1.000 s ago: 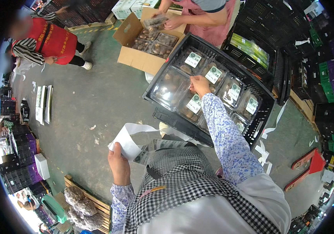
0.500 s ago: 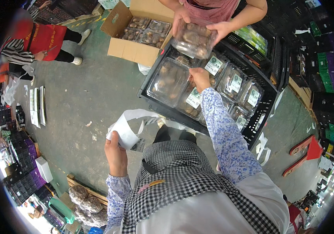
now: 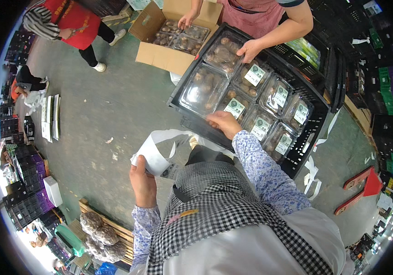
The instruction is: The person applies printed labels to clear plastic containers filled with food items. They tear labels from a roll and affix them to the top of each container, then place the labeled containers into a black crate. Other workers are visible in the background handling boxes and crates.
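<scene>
My left hand (image 3: 144,187) is closed on a roll of white labels (image 3: 149,154), its loose strip curling away to the right. My right hand (image 3: 225,124) is over the near side of a black plastic crate (image 3: 313,140). Its fingers are pinched together at the near corner of an unlabelled clear box of mushrooms (image 3: 202,91); whether they hold anything is hidden. Another unlabelled mushroom box (image 3: 224,52) lies behind it, touched by a co-worker's hand (image 3: 250,49). To the right, several mushroom boxes (image 3: 276,96) carry white-and-green labels.
An open cardboard box (image 3: 164,56) with more mushroom boxes stands beyond the crate, the co-worker's other hand (image 3: 188,19) over it. White backing strips (image 3: 313,176) lie on the floor near a red pallet-jack fork (image 3: 366,183). A person in a red vest (image 3: 75,27) stands far left.
The co-worker has set the mushroom box into the crate's far left corner and moved one hand to the cardboard box. My right hand has drawn back toward the crate's near edge.
</scene>
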A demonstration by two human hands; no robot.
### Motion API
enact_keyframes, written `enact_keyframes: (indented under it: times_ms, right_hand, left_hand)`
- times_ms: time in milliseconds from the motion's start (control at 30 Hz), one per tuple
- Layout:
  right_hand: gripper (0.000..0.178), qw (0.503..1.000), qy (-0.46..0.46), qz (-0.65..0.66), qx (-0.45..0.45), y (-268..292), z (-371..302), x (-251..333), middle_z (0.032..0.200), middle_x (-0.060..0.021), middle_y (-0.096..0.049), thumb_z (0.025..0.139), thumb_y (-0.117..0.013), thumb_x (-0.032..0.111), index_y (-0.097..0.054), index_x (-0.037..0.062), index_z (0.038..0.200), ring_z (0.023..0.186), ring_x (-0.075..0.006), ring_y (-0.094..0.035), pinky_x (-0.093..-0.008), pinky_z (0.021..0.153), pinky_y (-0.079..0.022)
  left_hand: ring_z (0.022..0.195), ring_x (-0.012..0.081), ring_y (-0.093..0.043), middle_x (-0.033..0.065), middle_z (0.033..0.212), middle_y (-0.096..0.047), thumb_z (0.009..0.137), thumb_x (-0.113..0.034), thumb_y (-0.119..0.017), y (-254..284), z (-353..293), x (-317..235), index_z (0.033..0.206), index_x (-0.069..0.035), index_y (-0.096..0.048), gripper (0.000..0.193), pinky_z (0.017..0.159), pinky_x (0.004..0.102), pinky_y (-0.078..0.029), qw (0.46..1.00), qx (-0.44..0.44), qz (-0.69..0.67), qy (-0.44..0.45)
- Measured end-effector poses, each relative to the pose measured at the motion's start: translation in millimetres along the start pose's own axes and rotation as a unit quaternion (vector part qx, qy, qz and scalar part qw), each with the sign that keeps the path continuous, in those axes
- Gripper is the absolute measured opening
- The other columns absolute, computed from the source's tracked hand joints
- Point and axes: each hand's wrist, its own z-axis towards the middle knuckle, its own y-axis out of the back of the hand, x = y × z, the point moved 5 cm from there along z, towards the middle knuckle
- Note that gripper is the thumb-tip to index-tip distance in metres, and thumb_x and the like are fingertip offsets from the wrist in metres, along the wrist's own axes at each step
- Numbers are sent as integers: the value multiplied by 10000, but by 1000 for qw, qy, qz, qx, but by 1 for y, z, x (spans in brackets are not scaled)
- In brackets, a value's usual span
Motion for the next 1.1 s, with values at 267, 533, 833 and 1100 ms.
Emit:
enact_keyframes:
  times_ms: [267, 533, 833, 1100]
  right_hand:
    - [197, 991, 35, -113, -57, -10, 20, -12, 767, -93, -660, 833, -649, 179, -636, -17, 840, 665, -179, -602, -295, 631, -470]
    - [231, 921, 216, -322, 20, -63, -97, 91, 838, -119, -653, 843, -662, 228, -617, 7, 894, 760, -222, -626, -334, 675, -491]
    - [172, 947, 184, -156, 213, -100, -163, 99, 806, -16, -617, 874, -649, 183, -612, 15, 887, 743, -90, -560, -261, 662, -464]
    - [143, 957, 156, -120, 214, -97, -158, 130, 765, 14, -565, 895, -604, 173, -554, 41, 869, 708, -63, -539, -231, 616, -437]
  left_hand:
    - [994, 220, -600, 121, 1136, -587, 934, -209, -559, 10, -16, 1, 1196, 55, -493, 378, 871, 348, -488, 1000, 2, -15, -16]
    - [882, 149, -615, 71, 1030, -634, 967, -183, -506, -31, -27, 5, 1123, 32, -558, 271, 771, 282, -500, 999, 40, -18, -9]
    - [942, 170, -583, 105, 1106, -581, 970, -135, -451, -53, -46, -17, 1225, 48, -443, 314, 822, 285, -474, 990, 59, 43, -123]
    - [975, 116, -562, 112, 1285, -523, 914, -33, -493, -45, -67, -24, 1407, -31, -328, 519, 878, 257, -437, 935, 73, 275, -211]
